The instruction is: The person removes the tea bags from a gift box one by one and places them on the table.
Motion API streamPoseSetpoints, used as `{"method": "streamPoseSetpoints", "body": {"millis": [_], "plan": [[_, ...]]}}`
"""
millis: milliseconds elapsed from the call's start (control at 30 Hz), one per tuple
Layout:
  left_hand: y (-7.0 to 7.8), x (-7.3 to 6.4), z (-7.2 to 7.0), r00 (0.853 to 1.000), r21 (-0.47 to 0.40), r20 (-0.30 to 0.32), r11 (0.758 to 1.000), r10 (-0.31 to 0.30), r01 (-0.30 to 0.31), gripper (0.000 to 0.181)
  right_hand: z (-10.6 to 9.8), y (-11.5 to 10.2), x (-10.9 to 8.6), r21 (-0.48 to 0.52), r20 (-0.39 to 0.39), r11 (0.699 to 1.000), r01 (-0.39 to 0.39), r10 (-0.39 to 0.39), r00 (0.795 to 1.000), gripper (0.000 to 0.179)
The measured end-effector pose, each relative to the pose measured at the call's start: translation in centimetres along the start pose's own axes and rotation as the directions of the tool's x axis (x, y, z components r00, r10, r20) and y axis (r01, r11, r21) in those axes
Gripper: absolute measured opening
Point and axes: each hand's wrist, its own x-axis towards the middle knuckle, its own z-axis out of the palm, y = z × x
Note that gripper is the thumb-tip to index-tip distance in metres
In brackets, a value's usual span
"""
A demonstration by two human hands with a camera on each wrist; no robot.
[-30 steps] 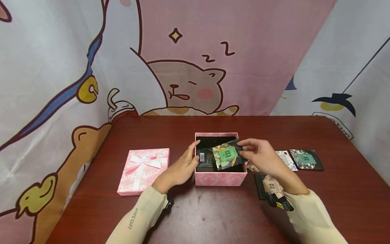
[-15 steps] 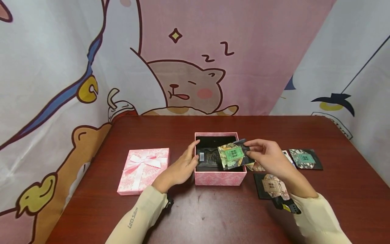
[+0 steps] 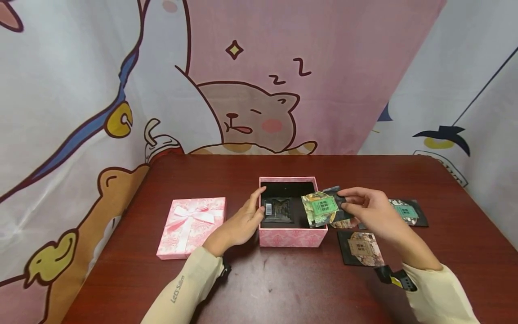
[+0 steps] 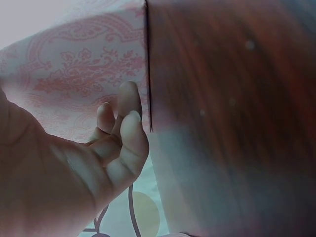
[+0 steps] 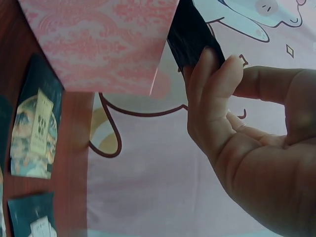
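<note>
In the head view my right hand (image 3: 374,211) pinches a black sachet (image 3: 323,207) with a green label between thumb and fingers, tilted over the right rim of a pink patterned box (image 3: 293,237). A dark edge shows behind the sachet's top. In the right wrist view, the fingertips grip the dark packet's end (image 5: 190,37) beside the box wall. My left hand (image 3: 240,222) rests against the box's left side, its index finger and thumb at the rim. The left wrist view shows its fingers (image 4: 131,140) against the pink wall. Inside the box lies a black sachet (image 3: 278,210) with a barcode.
A pink lid (image 3: 190,228) with a white bow lies left of the box. Right of it on the table are a sachet with a brown label (image 3: 362,249) and one with a teal label (image 3: 406,212), partly behind the right hand. A patterned curtain (image 3: 336,90) hangs behind the table.
My right hand has moved right with the green-labelled sachet, from over the box's middle to its right rim, uncovering more of the box's inside. The left hand has stayed at the box.
</note>
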Motion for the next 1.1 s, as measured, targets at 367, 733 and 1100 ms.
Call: {"method": "streamPoseSetpoints", "body": {"millis": [367,733,1100], "plan": [[0.2,0.0,0.1,1.0,-0.006,-0.014,1.0,-0.008,0.008,0.058,-1.3,1.0,-1.0,-0.011,-0.018,1.0,0.003,-0.003,1.0,0.038],[0.1,-0.1,0.0,1.0,-0.017,-0.006,1.0,-0.012,0.012,0.057,-2.1,1.8,-1.6,-0.016,-0.044,1.0,-0.003,0.002,0.999,0.038],[0.1,0.0,0.0,1.0,-0.014,0.003,1.0,-0.011,0.011,0.056,-2.8,2.7,-2.2,-0.031,-0.059,0.999,-0.027,0.025,0.998,0.04]]}}
